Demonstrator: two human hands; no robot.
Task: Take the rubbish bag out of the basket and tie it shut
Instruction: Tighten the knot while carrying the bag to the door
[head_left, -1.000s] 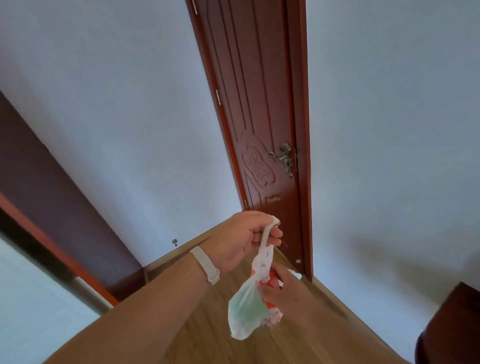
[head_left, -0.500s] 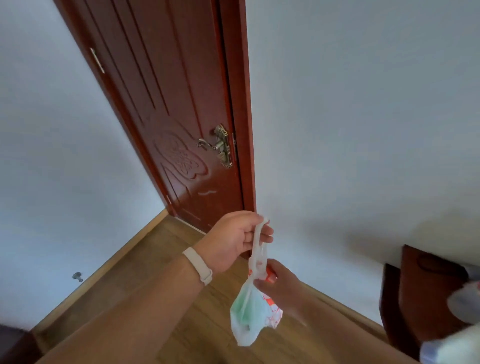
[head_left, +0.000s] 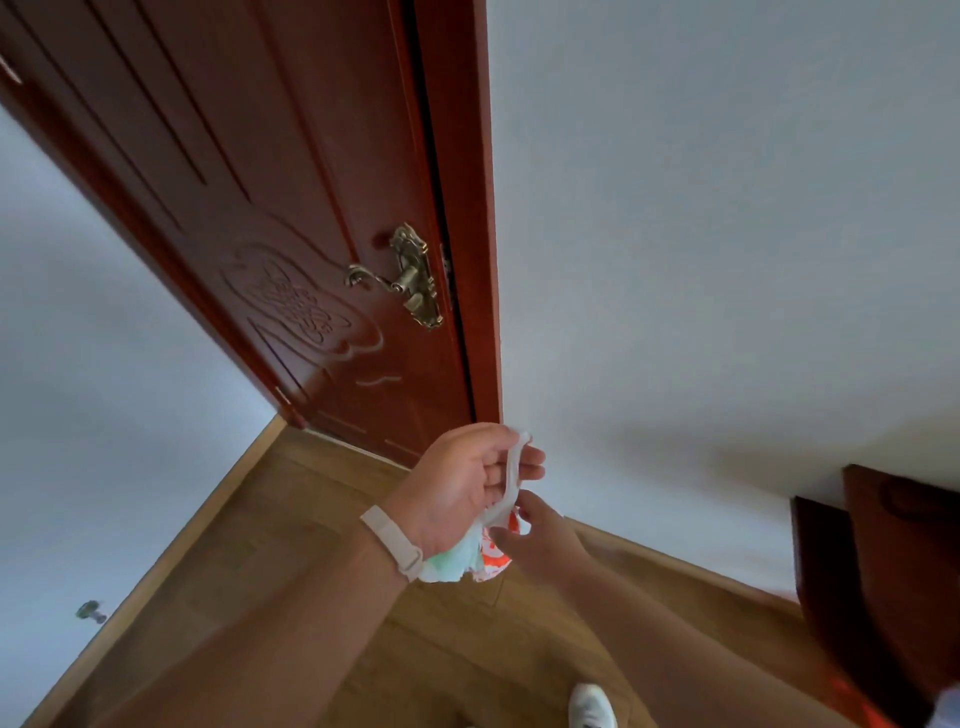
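Observation:
The rubbish bag (head_left: 462, 558), thin white plastic with green and orange showing through, hangs in the air in front of me over the wooden floor. My left hand (head_left: 462, 483), with a pale band on the wrist, pinches the bag's twisted white handle strip, which runs up between its fingers. My right hand (head_left: 540, 535) holds the bag's neck just below, with its fingertips on the plastic. Most of the bag is hidden behind my left wrist. No basket is in view.
A dark red wooden door (head_left: 291, 218) with a brass handle (head_left: 410, 280) stands shut ahead. White walls lie left and right. A dark red piece of furniture (head_left: 883, 587) is at the right edge. My white shoe (head_left: 592, 706) is on the wooden floor (head_left: 291, 530).
My view has swung left and down, so the door looms larger. My left hand has dropped closer to my right, and the bag now sits bunched behind my left wrist.

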